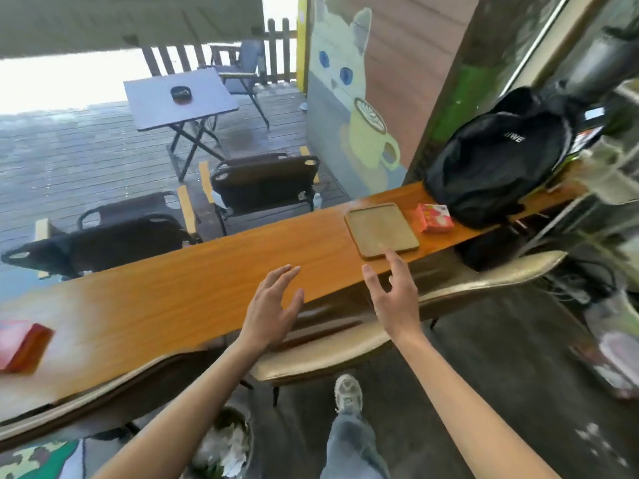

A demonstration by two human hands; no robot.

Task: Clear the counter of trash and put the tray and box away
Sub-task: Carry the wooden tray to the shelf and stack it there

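Both hands empty & spread wide: right hand [394, 299] has its index tip at the tray's near edge, at or just over the rim, can't tell if touching; left hand [273, 305] hovers over the counter [173, 299] near its front edge, holding nothing. Tray [380, 229] lies flat on the counter at approx 1 o'clock from the hands; red box [435, 217] sits just beside it at its 3 o'clock, w/ a black backpack [498, 157] right behind the box. Step in hand looks like picking up the tray. Best way, IMO: hook right fingers under the near lip, bring left hand to the tray's 9 o'clock side, lift level w/ 2 hands; the low rim gives little to pinch, so tipping 1 edge up first should help. Tray is a thin rounded-corner rectangle, matte tan, probably wood or cork, shallow raised rim. Counter is glossy orange-brown wood grain, likely slick, so the tray could slide toward the box if pushed. Box is small printed card, likely light. A 2nd reddish box [20, 344] sits far off at 9 o'clock, blurred.
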